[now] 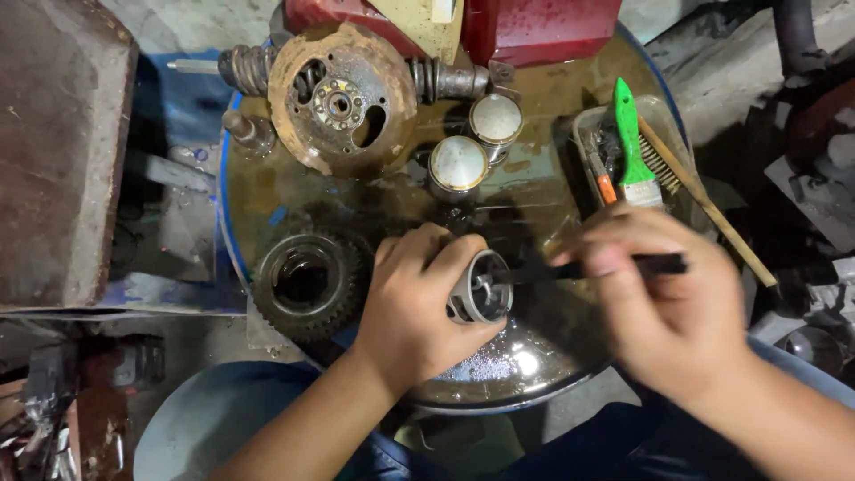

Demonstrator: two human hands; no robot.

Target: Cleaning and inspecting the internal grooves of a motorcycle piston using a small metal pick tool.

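Just below frame centre, a small grey piston, lying on its side over the oily drum top, open end turned toward frame right, long axis roughly left-right. Gripped round its body by the left hand. Poked into that open end, a slim black tool, lying near-horizontal, pinched in the right hand. Above, two more pistons; upper left, a rusty disc; lower left, a dark gear.
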